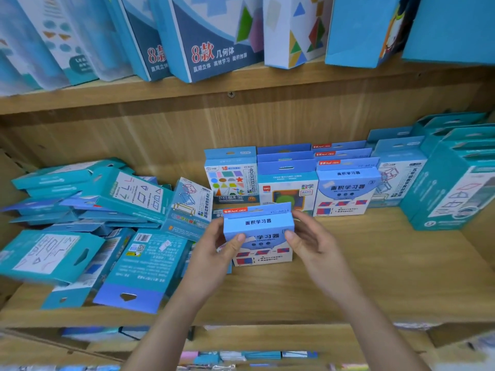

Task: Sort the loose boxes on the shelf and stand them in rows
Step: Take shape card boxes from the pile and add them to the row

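I hold a small light-blue box (258, 226) upright over the middle of the wooden shelf (361, 263). My left hand (217, 253) grips its left edge, thumb on the front. My right hand (308, 236) grips its right edge the same way. Behind it, boxes stand in rows: a shapes box (231, 178), a blue-and-white row (288, 183), and a row (345, 188) that matches the box I hold. To the left lies a loose pile of teal and blue boxes (107, 210), flat and overlapping.
More teal boxes (452, 178) stand in rows at the right end of the shelf. Large blue boxes (209, 36) lean on the shelf above. Bare wood lies in front of the rows on the right. A lower shelf (241, 354) holds more items.
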Action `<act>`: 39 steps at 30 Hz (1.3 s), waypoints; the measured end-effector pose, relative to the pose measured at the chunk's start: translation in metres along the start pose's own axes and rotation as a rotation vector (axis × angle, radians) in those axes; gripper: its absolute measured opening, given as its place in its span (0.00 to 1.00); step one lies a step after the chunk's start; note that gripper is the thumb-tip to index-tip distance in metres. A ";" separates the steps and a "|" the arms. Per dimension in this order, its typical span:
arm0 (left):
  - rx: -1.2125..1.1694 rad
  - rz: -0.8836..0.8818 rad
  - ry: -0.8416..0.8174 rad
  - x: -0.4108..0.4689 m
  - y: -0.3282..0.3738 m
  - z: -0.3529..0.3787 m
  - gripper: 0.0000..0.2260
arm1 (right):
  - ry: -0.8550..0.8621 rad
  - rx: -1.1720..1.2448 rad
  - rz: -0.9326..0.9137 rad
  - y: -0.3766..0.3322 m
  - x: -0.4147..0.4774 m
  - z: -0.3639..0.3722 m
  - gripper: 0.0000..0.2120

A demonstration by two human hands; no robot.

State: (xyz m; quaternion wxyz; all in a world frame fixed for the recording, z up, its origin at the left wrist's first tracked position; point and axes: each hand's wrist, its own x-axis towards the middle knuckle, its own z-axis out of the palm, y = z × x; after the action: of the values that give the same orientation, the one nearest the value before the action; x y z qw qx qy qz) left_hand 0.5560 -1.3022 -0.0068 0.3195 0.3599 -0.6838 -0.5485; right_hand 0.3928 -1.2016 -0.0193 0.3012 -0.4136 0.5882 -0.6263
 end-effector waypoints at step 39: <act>0.375 0.357 0.115 0.066 0.017 0.168 0.20 | 0.331 -0.478 -0.006 0.015 0.036 -0.148 0.26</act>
State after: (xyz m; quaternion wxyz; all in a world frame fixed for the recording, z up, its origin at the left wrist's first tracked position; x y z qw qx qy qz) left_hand 0.3787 -1.2684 -0.0195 0.3776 0.3170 -0.8067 -0.3258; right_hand 0.2452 -1.1629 -0.0231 0.0931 -0.3669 0.7590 -0.5298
